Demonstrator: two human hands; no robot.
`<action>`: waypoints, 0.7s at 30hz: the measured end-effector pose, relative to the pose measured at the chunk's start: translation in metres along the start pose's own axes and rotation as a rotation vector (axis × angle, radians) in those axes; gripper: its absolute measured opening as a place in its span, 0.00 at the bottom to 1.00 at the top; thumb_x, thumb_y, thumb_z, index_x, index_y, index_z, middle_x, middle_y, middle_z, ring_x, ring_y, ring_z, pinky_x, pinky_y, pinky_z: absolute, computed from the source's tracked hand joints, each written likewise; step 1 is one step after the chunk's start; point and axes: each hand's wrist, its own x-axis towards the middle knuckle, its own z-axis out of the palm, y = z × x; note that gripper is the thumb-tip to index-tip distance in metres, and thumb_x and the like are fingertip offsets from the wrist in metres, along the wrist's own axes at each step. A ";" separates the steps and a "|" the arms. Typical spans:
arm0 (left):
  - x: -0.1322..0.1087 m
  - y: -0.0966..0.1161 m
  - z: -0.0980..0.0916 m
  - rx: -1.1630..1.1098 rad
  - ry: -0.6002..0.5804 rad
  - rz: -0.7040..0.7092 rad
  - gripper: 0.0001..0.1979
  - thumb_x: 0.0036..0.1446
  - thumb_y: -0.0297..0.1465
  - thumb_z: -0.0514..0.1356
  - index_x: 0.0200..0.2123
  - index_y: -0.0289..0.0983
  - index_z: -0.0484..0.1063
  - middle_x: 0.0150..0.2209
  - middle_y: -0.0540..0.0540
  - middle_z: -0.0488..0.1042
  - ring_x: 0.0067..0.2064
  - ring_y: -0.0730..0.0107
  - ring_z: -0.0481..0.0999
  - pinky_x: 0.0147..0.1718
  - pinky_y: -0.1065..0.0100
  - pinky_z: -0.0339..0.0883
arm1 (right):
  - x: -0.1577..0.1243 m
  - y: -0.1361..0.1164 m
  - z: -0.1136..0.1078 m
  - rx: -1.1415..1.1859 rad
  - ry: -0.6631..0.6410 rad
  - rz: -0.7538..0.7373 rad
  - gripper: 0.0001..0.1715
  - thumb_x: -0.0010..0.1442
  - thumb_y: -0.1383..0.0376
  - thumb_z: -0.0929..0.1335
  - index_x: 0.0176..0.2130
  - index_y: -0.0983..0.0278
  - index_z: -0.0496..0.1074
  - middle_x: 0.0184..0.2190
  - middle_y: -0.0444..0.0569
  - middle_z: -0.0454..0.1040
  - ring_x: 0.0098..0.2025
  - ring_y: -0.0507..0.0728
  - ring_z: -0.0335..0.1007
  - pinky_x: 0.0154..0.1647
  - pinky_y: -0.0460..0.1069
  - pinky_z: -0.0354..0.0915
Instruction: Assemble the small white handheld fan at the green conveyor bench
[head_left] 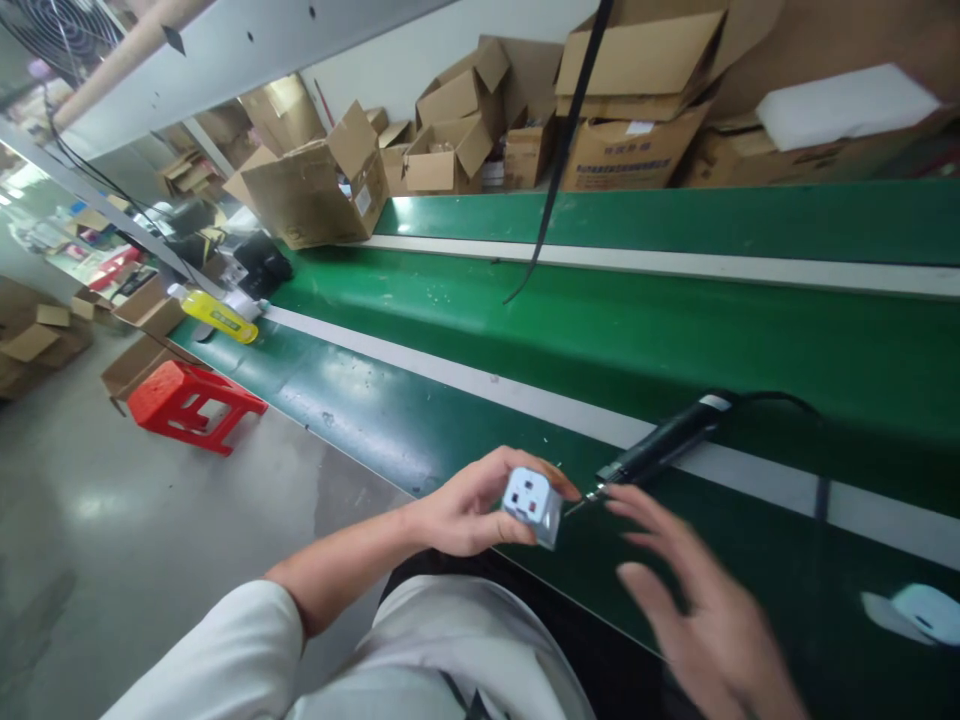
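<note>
A small white plug adapter (529, 498) with dark socket holes in its face sits between the thumb and fingers of my left hand (480, 505). Its side looks grey or clear. My right hand (694, 600), slightly blurred, has its fingers spread and nothing in them. Just beyond those fingers a black electric screwdriver (664, 437) lies on the green bench (360, 390), its thin bit pointing back toward the adapter. A cord runs from its far end. Near the right edge rests a white rounded piece (928, 612) with a pale flap beside it.
Behind the work strip, cardboard boxes (319, 195) line the far side. A yellow bottle (221, 315) lies at the bench's left end, above a red stool (187, 405) on the floor. One black strap (562, 150) hangs down over the bench.
</note>
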 end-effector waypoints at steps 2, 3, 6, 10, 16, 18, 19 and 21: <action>-0.005 -0.009 0.007 -0.202 0.129 -0.062 0.23 0.69 0.36 0.67 0.59 0.33 0.65 0.58 0.30 0.71 0.60 0.56 0.74 0.58 0.57 0.70 | 0.005 -0.018 0.030 0.315 -0.252 0.033 0.48 0.69 0.42 0.61 0.77 0.60 0.48 0.68 0.52 0.57 0.64 0.38 0.69 0.58 0.28 0.71; -0.007 -0.014 0.010 -0.271 0.182 -0.075 0.24 0.68 0.38 0.67 0.59 0.33 0.65 0.58 0.30 0.70 0.61 0.55 0.74 0.59 0.57 0.70 | 0.006 -0.023 0.046 0.444 -0.336 0.085 0.51 0.69 0.39 0.60 0.77 0.61 0.44 0.70 0.55 0.54 0.63 0.41 0.70 0.58 0.32 0.74; -0.013 -0.018 0.004 -0.348 0.248 -0.078 0.24 0.69 0.39 0.67 0.60 0.34 0.65 0.61 0.30 0.69 0.63 0.56 0.73 0.62 0.57 0.68 | 0.004 -0.019 0.079 0.651 -0.375 0.319 0.49 0.69 0.39 0.60 0.73 0.64 0.43 0.65 0.61 0.59 0.43 0.40 0.73 0.44 0.36 0.76; -0.015 0.010 -0.024 -0.188 0.106 -0.242 0.26 0.67 0.38 0.69 0.61 0.33 0.67 0.64 0.28 0.68 0.64 0.57 0.72 0.61 0.59 0.68 | 0.000 -0.001 0.078 0.645 -0.165 0.363 0.47 0.66 0.44 0.66 0.69 0.67 0.49 0.57 0.59 0.67 0.42 0.39 0.73 0.42 0.33 0.74; -0.004 0.038 -0.041 0.159 -0.232 -0.843 0.34 0.52 0.43 0.78 0.52 0.32 0.68 0.51 0.36 0.78 0.47 0.63 0.78 0.43 0.66 0.73 | 0.002 -0.031 0.043 0.309 -0.151 0.248 0.49 0.61 0.44 0.71 0.68 0.67 0.54 0.56 0.54 0.69 0.46 0.36 0.74 0.45 0.25 0.70; -0.002 0.030 -0.030 0.258 -0.356 -0.967 0.38 0.43 0.44 0.81 0.51 0.34 0.70 0.43 0.45 0.78 0.40 0.67 0.77 0.38 0.70 0.70 | 0.003 -0.046 0.038 0.238 -0.198 0.239 0.48 0.59 0.42 0.71 0.65 0.68 0.57 0.55 0.52 0.69 0.45 0.36 0.74 0.46 0.24 0.69; -0.002 0.024 -0.023 0.210 -0.394 -1.006 0.38 0.41 0.46 0.82 0.48 0.34 0.72 0.39 0.48 0.78 0.38 0.68 0.76 0.37 0.70 0.69 | 0.004 -0.052 0.036 0.216 -0.221 0.245 0.48 0.58 0.41 0.71 0.63 0.68 0.59 0.55 0.52 0.69 0.46 0.36 0.74 0.46 0.24 0.69; -0.005 0.014 -0.011 0.002 -0.410 -1.050 0.33 0.44 0.49 0.80 0.42 0.33 0.74 0.36 0.49 0.76 0.37 0.70 0.75 0.38 0.71 0.70 | 0.006 -0.056 0.031 0.216 -0.304 0.285 0.47 0.58 0.40 0.71 0.61 0.68 0.59 0.56 0.51 0.68 0.47 0.36 0.74 0.46 0.24 0.69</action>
